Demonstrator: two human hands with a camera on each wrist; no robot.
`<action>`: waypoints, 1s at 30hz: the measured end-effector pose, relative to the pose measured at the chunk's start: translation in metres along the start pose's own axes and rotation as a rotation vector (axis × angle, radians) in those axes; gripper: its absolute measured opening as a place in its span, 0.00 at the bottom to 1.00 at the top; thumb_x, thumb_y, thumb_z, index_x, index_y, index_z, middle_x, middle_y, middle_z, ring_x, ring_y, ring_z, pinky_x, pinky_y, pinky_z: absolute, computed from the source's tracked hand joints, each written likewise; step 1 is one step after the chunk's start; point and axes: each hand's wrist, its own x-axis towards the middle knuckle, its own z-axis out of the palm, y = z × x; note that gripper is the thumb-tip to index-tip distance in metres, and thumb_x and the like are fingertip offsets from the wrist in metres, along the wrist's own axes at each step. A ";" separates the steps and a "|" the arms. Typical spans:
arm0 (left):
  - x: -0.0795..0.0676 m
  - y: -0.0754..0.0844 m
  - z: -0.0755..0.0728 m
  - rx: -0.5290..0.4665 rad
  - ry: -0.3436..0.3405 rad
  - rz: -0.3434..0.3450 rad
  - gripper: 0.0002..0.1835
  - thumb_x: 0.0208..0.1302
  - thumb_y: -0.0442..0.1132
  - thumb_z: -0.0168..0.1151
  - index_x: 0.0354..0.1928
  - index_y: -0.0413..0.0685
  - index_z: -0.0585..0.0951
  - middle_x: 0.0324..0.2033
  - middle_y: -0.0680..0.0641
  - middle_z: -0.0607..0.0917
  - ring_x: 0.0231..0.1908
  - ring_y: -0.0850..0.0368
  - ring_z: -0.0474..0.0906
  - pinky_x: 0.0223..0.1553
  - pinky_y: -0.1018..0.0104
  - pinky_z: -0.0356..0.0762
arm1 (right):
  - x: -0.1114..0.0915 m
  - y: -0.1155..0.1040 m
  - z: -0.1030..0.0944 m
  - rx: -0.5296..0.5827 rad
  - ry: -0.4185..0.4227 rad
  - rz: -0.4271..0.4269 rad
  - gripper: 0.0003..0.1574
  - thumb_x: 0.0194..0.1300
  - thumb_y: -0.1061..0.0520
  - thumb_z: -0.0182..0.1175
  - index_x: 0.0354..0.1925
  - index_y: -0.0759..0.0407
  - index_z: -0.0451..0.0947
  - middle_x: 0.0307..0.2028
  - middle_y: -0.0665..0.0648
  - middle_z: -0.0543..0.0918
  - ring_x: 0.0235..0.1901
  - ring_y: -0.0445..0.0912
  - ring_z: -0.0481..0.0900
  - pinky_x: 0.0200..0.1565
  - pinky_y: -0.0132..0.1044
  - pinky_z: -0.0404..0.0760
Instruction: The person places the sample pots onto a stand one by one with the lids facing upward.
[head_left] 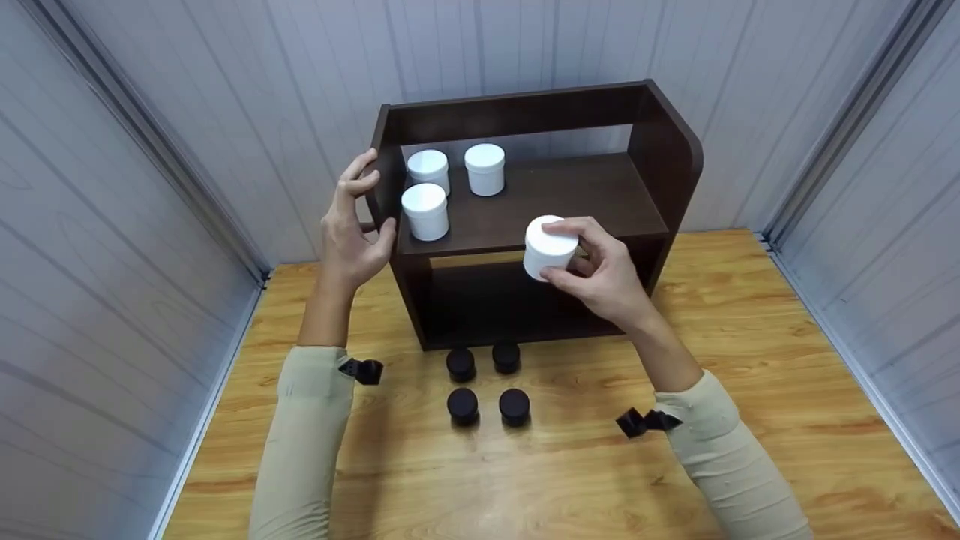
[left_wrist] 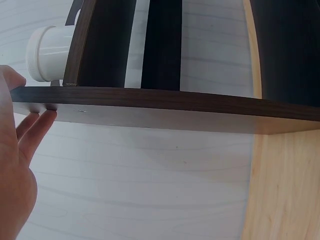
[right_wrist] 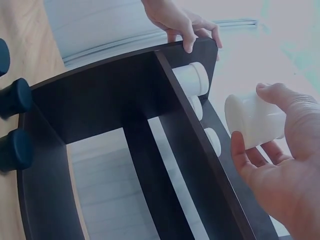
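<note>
My right hand (head_left: 604,274) grips a white lidded jar (head_left: 546,259), holding it in front of the upper shelf's front edge. In the right wrist view the jar (right_wrist: 252,119) sits between thumb and fingers. At the left side panel of the dark brown shelf unit (head_left: 540,202), my left hand (head_left: 351,225) touches the panel's edge, thumb on the front and fingers on the outer face. Three more white jars stand upright at the left of the upper shelf: a front jar (head_left: 426,213), a back-left jar (head_left: 429,171) and a back jar (head_left: 485,169).
Several black lidded jars (head_left: 463,406) stand in two rows on the wood-grain surface (head_left: 585,465) before the unit. The lower shelf (head_left: 487,304) is dark inside. Pale panelled walls (head_left: 300,90) enclose the back and both sides.
</note>
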 end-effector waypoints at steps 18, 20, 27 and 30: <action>-0.001 0.000 0.000 -0.001 0.014 0.004 0.30 0.62 0.21 0.66 0.66 0.44 0.76 0.80 0.40 0.78 0.78 0.41 0.80 0.78 0.47 0.80 | 0.052 0.009 0.015 0.000 0.026 0.003 0.36 0.62 0.76 0.73 0.68 0.78 0.76 0.69 0.72 0.80 0.65 0.49 0.84 0.61 0.33 0.89; -0.001 0.000 0.000 -0.003 0.014 0.004 0.30 0.62 0.21 0.66 0.66 0.44 0.76 0.80 0.40 0.78 0.78 0.41 0.79 0.78 0.47 0.80 | 0.058 0.010 0.018 -0.008 0.019 0.003 0.36 0.63 0.76 0.73 0.68 0.78 0.76 0.69 0.73 0.80 0.66 0.52 0.84 0.63 0.33 0.88; 0.000 0.001 0.001 -0.024 0.012 0.007 0.29 0.62 0.20 0.65 0.66 0.41 0.77 0.80 0.39 0.78 0.76 0.40 0.81 0.76 0.51 0.83 | 0.076 0.013 0.027 -0.061 -0.006 0.012 0.35 0.64 0.74 0.73 0.69 0.75 0.78 0.68 0.72 0.79 0.67 0.55 0.83 0.62 0.33 0.88; 0.000 0.001 0.002 -0.028 0.016 0.016 0.29 0.61 0.19 0.64 0.65 0.39 0.77 0.79 0.38 0.78 0.76 0.40 0.82 0.73 0.53 0.85 | 0.081 0.014 0.032 -0.066 -0.013 0.020 0.35 0.64 0.74 0.74 0.69 0.74 0.79 0.67 0.70 0.79 0.67 0.55 0.83 0.62 0.32 0.88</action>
